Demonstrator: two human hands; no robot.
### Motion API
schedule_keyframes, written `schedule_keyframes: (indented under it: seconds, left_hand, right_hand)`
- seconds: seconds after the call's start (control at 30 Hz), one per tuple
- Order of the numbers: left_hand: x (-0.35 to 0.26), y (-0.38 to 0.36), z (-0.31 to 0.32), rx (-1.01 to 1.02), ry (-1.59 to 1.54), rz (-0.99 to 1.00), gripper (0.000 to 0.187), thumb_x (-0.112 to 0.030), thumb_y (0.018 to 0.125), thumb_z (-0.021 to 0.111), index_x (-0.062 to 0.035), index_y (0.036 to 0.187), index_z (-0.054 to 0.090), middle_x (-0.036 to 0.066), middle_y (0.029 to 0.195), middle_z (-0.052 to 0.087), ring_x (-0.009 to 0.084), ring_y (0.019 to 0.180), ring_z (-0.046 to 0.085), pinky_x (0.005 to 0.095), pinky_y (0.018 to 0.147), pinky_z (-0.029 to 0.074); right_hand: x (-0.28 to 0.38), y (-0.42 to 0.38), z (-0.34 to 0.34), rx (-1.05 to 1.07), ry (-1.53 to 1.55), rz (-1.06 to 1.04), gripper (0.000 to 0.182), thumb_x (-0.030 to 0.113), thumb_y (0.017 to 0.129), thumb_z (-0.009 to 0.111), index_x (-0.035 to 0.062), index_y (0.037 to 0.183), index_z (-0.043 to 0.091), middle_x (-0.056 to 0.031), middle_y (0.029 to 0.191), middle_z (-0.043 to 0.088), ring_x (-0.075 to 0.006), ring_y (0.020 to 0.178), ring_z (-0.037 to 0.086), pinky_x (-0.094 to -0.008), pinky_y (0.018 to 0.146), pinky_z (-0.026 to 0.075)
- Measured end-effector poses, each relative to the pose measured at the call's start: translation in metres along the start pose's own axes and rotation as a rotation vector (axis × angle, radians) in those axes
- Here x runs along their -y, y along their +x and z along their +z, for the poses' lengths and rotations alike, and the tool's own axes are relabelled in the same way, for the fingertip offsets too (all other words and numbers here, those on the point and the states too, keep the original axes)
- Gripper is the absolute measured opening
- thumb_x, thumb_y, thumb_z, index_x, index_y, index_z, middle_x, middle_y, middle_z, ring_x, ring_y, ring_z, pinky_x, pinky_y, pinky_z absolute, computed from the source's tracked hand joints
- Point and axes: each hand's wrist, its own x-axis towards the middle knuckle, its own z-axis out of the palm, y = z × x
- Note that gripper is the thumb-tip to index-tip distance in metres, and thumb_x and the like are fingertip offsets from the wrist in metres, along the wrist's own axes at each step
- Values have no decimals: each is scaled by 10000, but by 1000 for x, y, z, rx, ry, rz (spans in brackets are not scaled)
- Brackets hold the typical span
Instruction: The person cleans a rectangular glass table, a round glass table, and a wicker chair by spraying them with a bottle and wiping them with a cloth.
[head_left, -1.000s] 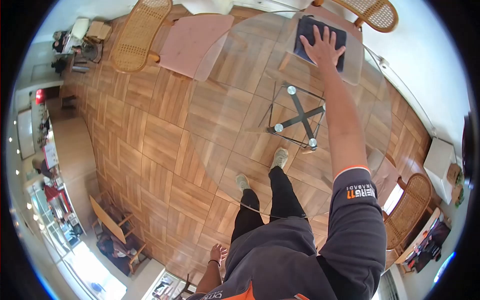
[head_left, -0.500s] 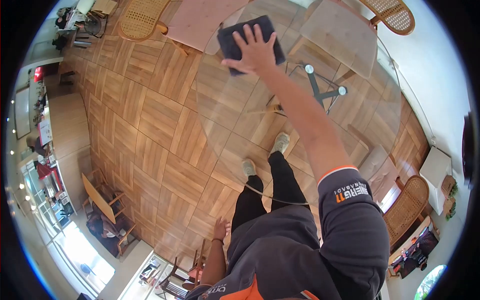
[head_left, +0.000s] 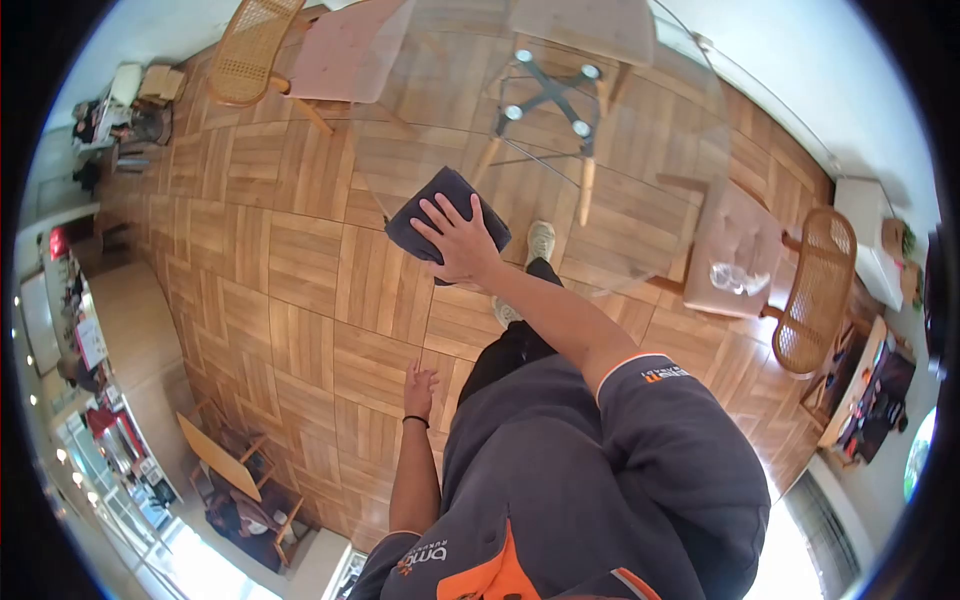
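Dark cloth lies flat at the near edge of the round glass table, pressed under the person's right hand, fingers spread wide. Away from the table, the left hand hangs loosely open, holding nothing.
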Motion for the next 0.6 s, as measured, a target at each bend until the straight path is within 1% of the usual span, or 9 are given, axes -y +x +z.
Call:
schedule_keyframes:
  seconds: [0.1, 0.17, 0.23, 0.27, 0.37, 0.4, 0.5, 0.57, 0.6]
  left_hand:
    - [58, -12, -26, -27, -3, -174, 586, -389, 981, 543, -144, 1481, 362, 75, 1101, 667, 145, 864, 646, 285, 651, 479]
    - [98, -11, -52, 29, 3, -413, 531, -370, 981, 530, -127, 1429, 381, 116, 1159, 666, 245, 928, 657, 401, 798, 498]
    - [145, -8, -77, 53, 72, -504, 511, -399, 980, 514, -133, 1400, 398, 123, 1167, 664, 266, 948, 661, 447, 810, 493]
    - [154, -8, -81, 61, 104, -551, 503, -414, 979, 506, -136, 1386, 406, 126, 1172, 664, 276, 958, 663, 470, 816, 491]
    - [135, -19, -71, 11, 146, -513, 534, -454, 974, 492, -151, 1402, 394, 130, 1194, 660, 290, 979, 666, 498, 830, 480]
    - [129, -10, -68, -25, 120, -542, 514, -457, 978, 493, -153, 1384, 412, 119, 1187, 659, 266, 965, 660, 465, 802, 480]
    - [84, 0, -43, -18, 178, -354, 542, -485, 976, 506, -154, 1392, 399, 110, 1168, 658, 232, 935, 652, 432, 740, 481]
    - [53, 15, -20, -26, 176, -235, 399, -490, 996, 465, -139, 1185, 498, 79, 1021, 685, 181, 762, 631, 348, 618, 461]
    - [37, 23, -7, -31, 173, -176, 383, -493, 1006, 445, -132, 1081, 547, 63, 947, 699, 155, 675, 621, 306, 557, 452]
  right_hand:
    - [-3, -50, -8, 8, -26, 39, 760, 515, 798, 631, 253, 1486, 443, -42, 1603, 301, -266, 1496, 224, -705, 1139, 146]
    - [-11, -80, -20, 11, -36, 107, 759, 501, 807, 631, 263, 1498, 422, -31, 1611, 289, -255, 1500, 214, -694, 1145, 150]
    - [-23, -114, -32, 6, -57, 179, 758, 491, 813, 633, 270, 1504, 410, -25, 1615, 282, -250, 1503, 209, -688, 1148, 153]
    - [-31, -130, -38, -2, -76, 215, 757, 488, 815, 634, 271, 1504, 409, -25, 1616, 281, -249, 1503, 208, -687, 1148, 154]
    - [-59, -173, -56, -52, -136, 328, 774, 491, 791, 651, 284, 1497, 413, -26, 1616, 281, -249, 1502, 217, -696, 1137, 168]
    - [-69, -187, -62, -66, -151, 366, 781, 493, 783, 655, 286, 1496, 413, -26, 1616, 280, -249, 1502, 219, -700, 1133, 172]
    - [-103, -225, -80, -110, -157, 530, 813, 478, 757, 674, 293, 1501, 405, -25, 1620, 270, -257, 1498, 229, -715, 1118, 175]
    - [-125, -244, -92, -168, -128, 729, 816, 446, 761, 680, 295, 1510, 395, -34, 1632, 244, -286, 1506, 205, -720, 1116, 169]
    - [-138, -246, -95, -217, -112, 799, 819, 429, 768, 678, 284, 1518, 383, -47, 1638, 227, -308, 1508, 191, -704, 1126, 173]
